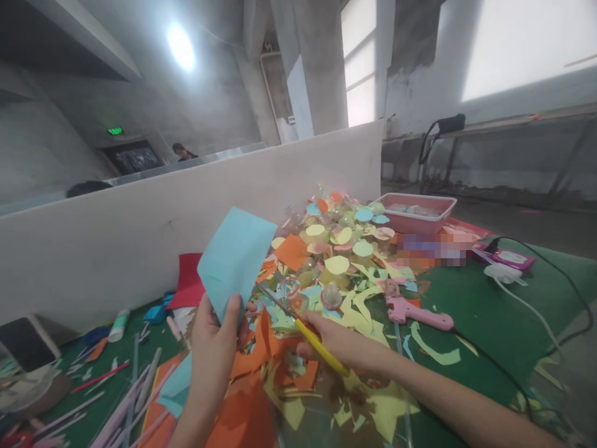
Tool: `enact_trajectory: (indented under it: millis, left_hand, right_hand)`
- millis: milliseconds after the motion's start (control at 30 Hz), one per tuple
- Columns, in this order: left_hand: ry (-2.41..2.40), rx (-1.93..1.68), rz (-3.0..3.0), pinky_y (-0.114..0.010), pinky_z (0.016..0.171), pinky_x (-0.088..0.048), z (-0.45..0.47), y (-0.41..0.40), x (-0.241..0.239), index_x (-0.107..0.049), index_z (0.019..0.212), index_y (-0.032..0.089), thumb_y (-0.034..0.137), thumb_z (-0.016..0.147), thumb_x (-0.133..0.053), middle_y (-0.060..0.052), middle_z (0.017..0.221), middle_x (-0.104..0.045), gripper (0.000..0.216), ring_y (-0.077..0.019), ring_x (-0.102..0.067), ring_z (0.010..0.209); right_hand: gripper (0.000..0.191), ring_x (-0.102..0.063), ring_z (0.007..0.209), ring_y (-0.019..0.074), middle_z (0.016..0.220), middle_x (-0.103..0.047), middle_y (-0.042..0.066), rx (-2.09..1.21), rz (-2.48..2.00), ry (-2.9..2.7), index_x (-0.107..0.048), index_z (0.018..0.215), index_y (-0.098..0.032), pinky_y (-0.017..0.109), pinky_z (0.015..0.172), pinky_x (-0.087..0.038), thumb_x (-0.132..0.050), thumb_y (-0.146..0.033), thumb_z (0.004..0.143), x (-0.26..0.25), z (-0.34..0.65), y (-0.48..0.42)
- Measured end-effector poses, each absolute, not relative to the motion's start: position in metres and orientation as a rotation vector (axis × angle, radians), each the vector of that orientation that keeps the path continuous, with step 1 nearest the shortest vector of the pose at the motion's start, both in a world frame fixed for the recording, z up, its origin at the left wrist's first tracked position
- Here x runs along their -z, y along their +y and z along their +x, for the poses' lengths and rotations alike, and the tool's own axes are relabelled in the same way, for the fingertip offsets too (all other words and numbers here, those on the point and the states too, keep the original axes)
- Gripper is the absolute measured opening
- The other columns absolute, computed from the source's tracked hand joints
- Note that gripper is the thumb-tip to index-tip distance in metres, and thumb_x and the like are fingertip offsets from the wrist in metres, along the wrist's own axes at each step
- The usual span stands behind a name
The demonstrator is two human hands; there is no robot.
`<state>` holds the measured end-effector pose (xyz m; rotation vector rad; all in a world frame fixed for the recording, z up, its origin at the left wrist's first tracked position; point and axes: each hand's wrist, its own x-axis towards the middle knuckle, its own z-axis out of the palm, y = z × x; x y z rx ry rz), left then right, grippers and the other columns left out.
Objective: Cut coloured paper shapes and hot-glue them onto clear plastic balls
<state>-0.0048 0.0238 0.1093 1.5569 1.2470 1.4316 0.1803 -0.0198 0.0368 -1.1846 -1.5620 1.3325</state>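
My left hand pinches the lower edge of a light blue sheet of paper, holding it up above the table. Yellow-handled scissors are in my right hand, their blades pointing up and left toward the paper without touching it. Beneath both hands lie orange paper scraps and yellow paper offcuts. Behind them spreads a heap of cut paper discs in yellow, blue, green and orange, mixed with clear plastic balls.
A pink glue gun with a black cord lies to the right. Further back stands a pink basket. At left are a phone, a glue stick and several thin tubes. A white partition borders the table's far side.
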Motion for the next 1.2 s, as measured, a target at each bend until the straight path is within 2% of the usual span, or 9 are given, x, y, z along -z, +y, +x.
enact_trajectory:
  millis: [133,400,500,600,700,900,1067,1200]
  left_hand:
    - [1.259,-1.383,1.590,-0.017,0.037,-0.037,-0.003,0.025,-0.102,-0.051,0.092,0.024,0.048,0.080,-0.065,0.006,0.068,-0.057,0.030,-0.0071,-0.043,0.042]
    - [1.345,-1.437,1.553,-0.019,0.048,-0.047,-0.006,0.026,-0.106,-0.053,0.090,0.025,0.047,0.079,-0.065,0.004,0.075,-0.062,0.028,-0.0111,-0.054,0.056]
    - [1.338,-1.390,1.581,-0.020,0.046,-0.044,-0.002,0.025,-0.105,-0.050,0.084,0.024,0.044,0.077,-0.065,0.005,0.067,-0.058,0.027,-0.0109,-0.051,0.051]
    - [1.291,-1.343,1.628,-0.019,0.038,-0.035,0.004,0.023,-0.103,-0.046,0.080,0.024,0.041,0.076,-0.065,0.007,0.057,-0.051,0.026,-0.0092,-0.043,0.041]
    - [1.250,-1.333,1.678,-0.019,0.035,-0.029,0.006,0.022,-0.102,-0.045,0.080,0.024,0.042,0.077,-0.064,0.008,0.055,-0.050,0.026,-0.0089,-0.039,0.038]
    - [1.404,-1.320,1.720,-0.020,0.043,-0.041,0.000,0.025,-0.102,-0.048,0.082,0.024,0.040,0.079,-0.063,0.004,0.063,-0.057,0.022,-0.0112,-0.050,0.046]
    - [1.283,-1.308,1.754,-0.020,0.035,-0.033,0.003,0.028,-0.094,-0.046,0.083,0.024,0.045,0.078,-0.062,0.007,0.057,-0.052,0.027,-0.0095,-0.041,0.038]
    - [1.296,-1.283,1.811,-0.019,0.037,-0.032,0.005,0.029,-0.091,-0.046,0.080,0.024,0.044,0.078,-0.061,0.008,0.054,-0.050,0.026,-0.0087,-0.039,0.039]
  right_hand:
    - [0.035,-0.049,0.069,0.0135,0.081,-0.054,-0.004,-1.350,-1.263,-1.603,-0.048,0.093,-0.023,0.025,0.062,-0.037,-0.068,-0.048,0.080,-0.036,0.184,-0.027]
    - [0.046,-0.037,0.064,0.0110,0.072,-0.042,-0.006,-1.254,-1.223,-1.584,-0.042,0.080,-0.021,0.025,0.061,-0.033,-0.066,-0.061,0.079,-0.044,0.185,-0.032]
    - [0.045,-0.040,0.066,0.0118,0.075,-0.045,-0.005,-1.210,-1.204,-1.630,-0.043,0.082,-0.021,0.025,0.061,-0.033,-0.065,-0.060,0.081,-0.042,0.187,-0.033]
    - [0.041,-0.042,0.066,0.0117,0.076,-0.045,-0.005,-1.200,-1.203,-1.677,-0.044,0.084,-0.021,0.025,0.060,-0.034,-0.065,-0.056,0.082,-0.038,0.189,-0.033]
    - [0.040,-0.042,0.064,0.0109,0.074,-0.045,-0.006,-1.206,-1.231,-1.672,-0.044,0.086,-0.022,0.024,0.058,-0.034,-0.064,-0.056,0.084,-0.036,0.190,-0.035]
    - [0.042,-0.046,0.066,0.0127,0.074,-0.049,-0.004,-1.179,-1.207,-1.684,-0.046,0.084,-0.021,0.025,0.060,-0.037,-0.062,-0.059,0.084,-0.038,0.190,-0.035]
    - [0.041,-0.045,0.064,0.0116,0.071,-0.046,-0.005,-1.221,-1.171,-1.676,-0.044,0.084,-0.021,0.024,0.058,-0.038,-0.059,-0.059,0.086,-0.038,0.192,-0.034]
    - [0.042,-0.044,0.061,0.0107,0.071,-0.045,-0.005,-1.259,-1.194,-1.649,-0.042,0.085,-0.021,0.023,0.056,-0.037,-0.061,-0.059,0.085,-0.040,0.192,-0.035]
